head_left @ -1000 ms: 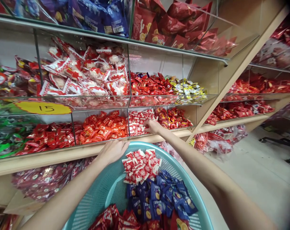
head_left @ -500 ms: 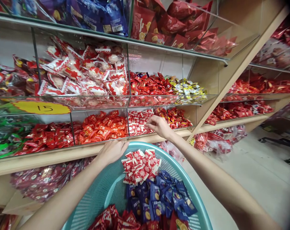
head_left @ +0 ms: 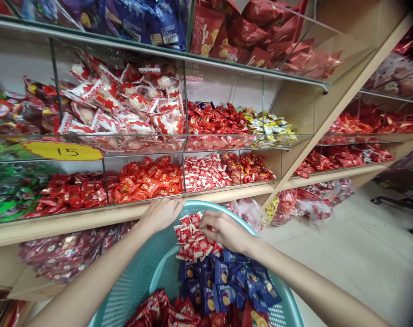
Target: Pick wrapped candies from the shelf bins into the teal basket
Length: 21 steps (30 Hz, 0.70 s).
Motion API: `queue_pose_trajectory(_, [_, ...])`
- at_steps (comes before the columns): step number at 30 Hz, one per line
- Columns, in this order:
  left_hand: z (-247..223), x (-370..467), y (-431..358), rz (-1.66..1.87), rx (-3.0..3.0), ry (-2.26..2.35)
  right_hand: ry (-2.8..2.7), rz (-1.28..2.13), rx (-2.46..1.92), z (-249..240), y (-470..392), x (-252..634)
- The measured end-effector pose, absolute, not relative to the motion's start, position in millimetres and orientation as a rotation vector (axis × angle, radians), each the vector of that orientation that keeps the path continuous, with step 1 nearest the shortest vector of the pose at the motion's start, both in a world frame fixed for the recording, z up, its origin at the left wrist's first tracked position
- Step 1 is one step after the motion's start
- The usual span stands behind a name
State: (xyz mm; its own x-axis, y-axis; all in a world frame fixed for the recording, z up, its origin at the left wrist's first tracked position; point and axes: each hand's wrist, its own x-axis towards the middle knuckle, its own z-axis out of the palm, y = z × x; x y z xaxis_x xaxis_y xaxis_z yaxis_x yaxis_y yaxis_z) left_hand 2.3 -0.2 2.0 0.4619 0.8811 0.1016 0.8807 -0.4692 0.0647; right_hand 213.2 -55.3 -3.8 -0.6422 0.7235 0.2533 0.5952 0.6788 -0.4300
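inside the teal basket (head_left: 138,272), at its far end, red-and-white packets (head_left: 191,240) lie heaped beside blue packets (head_left: 223,281); red packets (head_left: 153,309) sit nearest the person. the right hand (head_left: 220,229) is over the heap, fingers curled, its hold unclear. the left hand (head_left: 163,213) is clamped on the rim beside the shelf (head_left: 223,195).

Shop, sweets section | glass-fronted shelf bins (head_left: 141,145) of loose wrapped candy (head_left: 148,179), sorted by kind | yellow tag (head_left: 63,151) handwritten "15" | bulk bags (head_left: 70,252) below the bottom shelf
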Motion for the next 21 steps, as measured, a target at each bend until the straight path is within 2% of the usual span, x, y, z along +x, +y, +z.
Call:
queue_pose_trajectory(11, [1.5,2.6,0.8,0.2,2.653,1.623,-2.634,0.259,-1.123,-10.8,-59.3,207.6])
queue_pose_trajectory(21, [4.1,3.7,-0.3,0.161,2.627,1.64,-2.677,0.232,-1.157,-13.9,-61.5,207.6])
